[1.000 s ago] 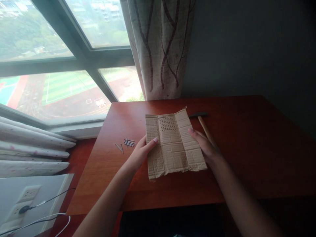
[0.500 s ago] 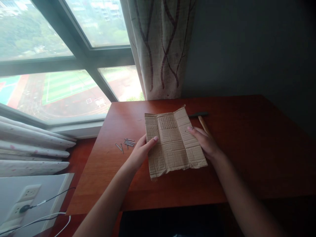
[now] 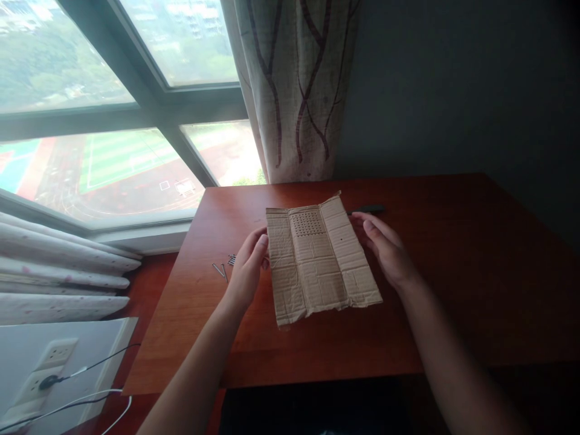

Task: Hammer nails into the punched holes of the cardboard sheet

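Observation:
A creased piece of brown cardboard [image 3: 319, 266] lies in the middle of the wooden table [image 3: 181, 326]; a grid of small holes marks its upper middle panel, and one hole shows on the right panel. At its left edge is my left hand [image 3: 247, 266], open, thumb raised off the surface. My right hand [image 3: 385, 248] is open just beyond the right edge, thumb and fingers apart. Several nails [image 3: 220, 270] lie left of the cardboard, some of them hidden by my left hand. The dark head of a hammer [image 3: 371, 209] shows behind my right hand, which hides its handle.
Windows [image 3: 131, 163] and a patterned curtain [image 3: 299, 90] stand beyond the table's far left side. A dark wall [image 3: 444, 84] rises behind it. Low at the left, a wall socket [image 3: 40, 383] has a plug and cables near the table's corner.
Both hands have let go of the cardboard and moved outward to its sides. The cardboard has barely shifted. My left hand now covers more nails, and my right hand covers the hammer handle.

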Demonstrator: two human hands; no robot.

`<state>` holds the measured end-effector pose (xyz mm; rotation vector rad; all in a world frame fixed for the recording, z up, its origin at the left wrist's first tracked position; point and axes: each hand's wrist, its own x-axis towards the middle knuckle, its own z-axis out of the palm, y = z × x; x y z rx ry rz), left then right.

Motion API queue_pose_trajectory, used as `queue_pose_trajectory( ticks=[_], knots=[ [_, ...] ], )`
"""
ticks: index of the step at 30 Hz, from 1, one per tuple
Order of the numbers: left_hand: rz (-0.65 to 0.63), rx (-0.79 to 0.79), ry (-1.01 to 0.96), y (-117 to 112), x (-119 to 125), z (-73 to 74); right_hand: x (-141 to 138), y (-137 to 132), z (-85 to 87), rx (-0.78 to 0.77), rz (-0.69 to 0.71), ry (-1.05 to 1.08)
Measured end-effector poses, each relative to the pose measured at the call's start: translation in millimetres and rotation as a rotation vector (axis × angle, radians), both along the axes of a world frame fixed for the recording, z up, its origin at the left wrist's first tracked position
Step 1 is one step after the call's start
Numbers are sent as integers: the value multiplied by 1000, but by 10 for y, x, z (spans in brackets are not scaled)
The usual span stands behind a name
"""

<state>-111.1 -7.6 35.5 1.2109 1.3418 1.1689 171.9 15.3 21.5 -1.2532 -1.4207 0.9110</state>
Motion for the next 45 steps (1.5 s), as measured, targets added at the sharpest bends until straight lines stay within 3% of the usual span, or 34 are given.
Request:
queue_pose_trajectory(
  ticks=[3,6,9,12,18,30,35,40,45],
  knots=[
    [146,338,404,2,-3,219,3,-42,205,201,-82,-67],
    [-111,587,757,-51,131,442,-131,-133,452,389,49,-425],
    [-312,597,967,-112,320,505,-334,-208,573,381,245,-739],
    [-374,530,1075,-144,428,417,-464,-232,536,329,292,-896],
    [-355,533,1091,-165,391,250,-468,-254,356,301,263,-908],
    [-348,522,1132,-192,378,222,-476,-308,236,321,241,-876],
    [-371,494,1099,-183,344,218,-361,-307,270,338,249,-664],
    [-381,510,1049,-162,332,244,-131,-300,284,315,101,-498],
    [-351,547,1022,-151,366,287,-40,-246,186,56,6,-293]
  ],
)
